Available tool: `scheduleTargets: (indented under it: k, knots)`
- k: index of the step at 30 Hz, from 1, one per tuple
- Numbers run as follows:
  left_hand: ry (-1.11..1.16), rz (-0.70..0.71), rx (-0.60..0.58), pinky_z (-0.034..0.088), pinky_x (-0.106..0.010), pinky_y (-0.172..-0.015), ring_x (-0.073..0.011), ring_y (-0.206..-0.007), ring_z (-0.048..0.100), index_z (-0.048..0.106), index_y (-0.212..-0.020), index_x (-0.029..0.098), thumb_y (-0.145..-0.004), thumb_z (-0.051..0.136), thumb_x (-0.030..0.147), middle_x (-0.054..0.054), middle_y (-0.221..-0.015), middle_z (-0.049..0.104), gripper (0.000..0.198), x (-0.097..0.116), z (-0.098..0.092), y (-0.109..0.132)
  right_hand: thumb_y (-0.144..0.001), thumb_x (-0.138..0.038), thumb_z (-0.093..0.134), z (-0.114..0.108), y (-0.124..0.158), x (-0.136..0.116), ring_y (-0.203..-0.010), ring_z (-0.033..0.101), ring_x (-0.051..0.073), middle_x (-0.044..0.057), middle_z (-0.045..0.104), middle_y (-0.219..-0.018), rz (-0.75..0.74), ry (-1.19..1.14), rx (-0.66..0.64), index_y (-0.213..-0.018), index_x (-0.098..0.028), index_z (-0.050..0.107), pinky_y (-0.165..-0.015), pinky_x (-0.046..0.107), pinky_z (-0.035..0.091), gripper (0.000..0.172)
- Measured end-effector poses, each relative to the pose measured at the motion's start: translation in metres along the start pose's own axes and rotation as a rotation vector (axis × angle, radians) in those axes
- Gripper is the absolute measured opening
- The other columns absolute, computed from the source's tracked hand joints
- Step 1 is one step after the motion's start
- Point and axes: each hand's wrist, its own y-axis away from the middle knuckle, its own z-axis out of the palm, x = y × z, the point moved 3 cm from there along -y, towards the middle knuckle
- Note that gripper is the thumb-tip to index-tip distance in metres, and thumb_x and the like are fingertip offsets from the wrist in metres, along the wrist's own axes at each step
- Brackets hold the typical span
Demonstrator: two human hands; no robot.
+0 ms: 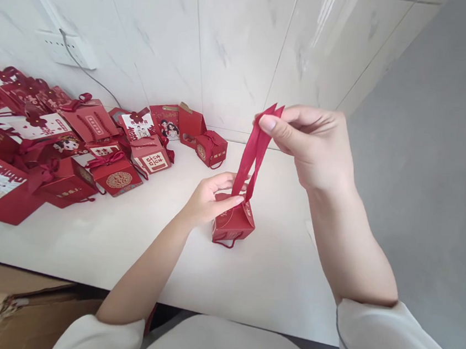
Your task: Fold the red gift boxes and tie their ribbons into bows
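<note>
A small red gift box [233, 227] with folded top flaps and a dark red cord handle stands on the white table. My left hand [209, 200] grips its top, the thumb across the flaps and the fingers partly hidden behind the ribbon. From the top of the box a crimson ribbon [253, 154] runs upward. My right hand [313, 141] pinches the upper part of this ribbon between thumb and fingers, holding both strands taut above the box. Two pointed ribbon ends stick out over the right fingertips.
Many red gift boxes [118, 176] with bows crowd the left of the white table [287, 291]. A small box [211, 149] sits near the tiled wall [238, 47]. A cable hangs from a power strip [67, 49]. An open cardboard carton [34, 320] holding red items is at lower left.
</note>
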Motion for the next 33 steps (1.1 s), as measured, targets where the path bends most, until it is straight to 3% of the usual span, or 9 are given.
scheduleTargets:
  k: [6, 10, 14, 18, 23, 25, 29, 31, 33]
  knots:
    - [-0.11, -0.063, -0.035, 0.049, -0.041, -0.099, -0.026, -0.112, 0.064, 0.064, -0.118, 0.021, -0.08, 0.071, 0.028, -0.01, -0.112, 0.072, 0.039, -0.036, -0.005, 0.013, -0.076, -0.038, 0.079, 0.002, -0.012, 0.004, -0.058, 0.065, 0.011, -0.003, 0.064, -0.061, -0.01, 0.02, -0.032, -0.068, -0.019, 0.072, -0.045, 0.021, 0.042, 0.022]
    - [-0.246, -0.037, -0.049, 0.043, -0.045, -0.107, -0.0241, -0.11, 0.063, 0.066, -0.111, 0.02, -0.084, 0.065, 0.026, -0.008, -0.114, 0.07, 0.027, -0.045, -0.003, 0.014, -0.072, -0.044, 0.081, 0.006, -0.012, 0.013, -0.059, 0.069, 0.012, -0.003, 0.066, -0.063, 0.027, -0.032, -0.053, -0.071, -0.019, 0.071, -0.047, 0.02, 0.051, 0.027]
    - [-0.328, 0.015, -0.079, 0.023, -0.053, -0.118, -0.0245, -0.115, 0.06, 0.067, -0.11, 0.022, -0.088, 0.054, 0.019, -0.005, -0.119, 0.069, 0.026, -0.056, 0.002, 0.014, -0.072, -0.045, 0.081, 0.01, -0.011, 0.021, -0.068, 0.073, 0.014, -0.002, 0.069, -0.07, 0.034, -0.069, -0.045, -0.074, -0.02, 0.071, -0.056, 0.021, 0.059, 0.027]
    - [-0.265, -0.002, -0.068, 0.005, -0.053, -0.122, -0.0257, -0.127, 0.053, 0.069, -0.106, 0.024, -0.094, 0.047, 0.024, -0.006, -0.121, 0.069, 0.025, -0.068, 0.011, 0.018, -0.073, -0.045, 0.08, 0.013, -0.014, 0.034, -0.072, 0.074, 0.014, -0.002, 0.07, -0.07, 0.058, -0.101, -0.029, -0.074, -0.02, 0.07, -0.061, 0.021, 0.061, 0.027]
    - [-0.201, -0.147, 0.021, -0.009, -0.052, -0.121, -0.0215, -0.101, 0.069, 0.06, -0.104, 0.022, -0.09, 0.06, 0.036, -0.003, -0.101, 0.075, 0.019, -0.073, 0.018, 0.02, -0.073, -0.047, 0.08, 0.01, -0.019, 0.049, -0.075, 0.074, 0.014, -0.002, 0.071, -0.072, 0.065, -0.135, 0.047, -0.074, -0.021, 0.068, -0.063, 0.021, 0.061, 0.028]
    - [-0.145, -0.184, 0.044, -0.003, -0.053, -0.122, -0.0214, -0.097, 0.071, 0.06, -0.1, 0.02, -0.088, 0.064, 0.035, -0.005, -0.102, 0.074, 0.02, -0.076, 0.019, 0.02, -0.073, -0.047, 0.08, 0.008, -0.019, 0.051, -0.075, 0.074, 0.014, -0.002, 0.071, -0.072, 0.067, -0.133, 0.073, -0.075, -0.021, 0.068, -0.063, 0.02, 0.061, 0.029]
    - [-0.007, -0.228, 0.071, 0.031, -0.054, -0.114, -0.026, -0.102, 0.07, 0.06, -0.102, 0.019, -0.084, 0.068, 0.038, -0.009, -0.106, 0.073, 0.027, -0.081, 0.019, 0.021, -0.073, -0.046, 0.08, 0.001, -0.016, 0.05, -0.074, 0.074, 0.014, -0.002, 0.071, -0.072, 0.065, -0.108, 0.093, -0.075, -0.021, 0.068, -0.063, 0.021, 0.062, 0.028]
    - [0.001, -0.248, 0.055, 0.037, -0.054, -0.11, -0.0274, -0.103, 0.07, 0.059, -0.103, 0.02, -0.085, 0.067, 0.04, -0.009, -0.103, 0.075, 0.029, -0.081, 0.019, 0.021, -0.073, -0.046, 0.08, -0.004, -0.014, 0.048, -0.074, 0.074, 0.014, -0.002, 0.071, -0.072, 0.06, -0.089, 0.106, -0.075, -0.021, 0.068, -0.062, 0.021, 0.062, 0.028]
    - [-0.007, -0.248, 0.041, 0.035, -0.055, -0.111, -0.027, -0.103, 0.07, 0.058, -0.105, 0.021, -0.087, 0.064, 0.042, -0.008, -0.103, 0.075, 0.028, -0.078, 0.018, 0.022, -0.074, -0.046, 0.079, -0.009, -0.012, 0.047, -0.074, 0.074, 0.014, -0.002, 0.071, -0.072, 0.052, -0.076, 0.125, -0.075, -0.021, 0.068, -0.062, 0.021, 0.062, 0.027]
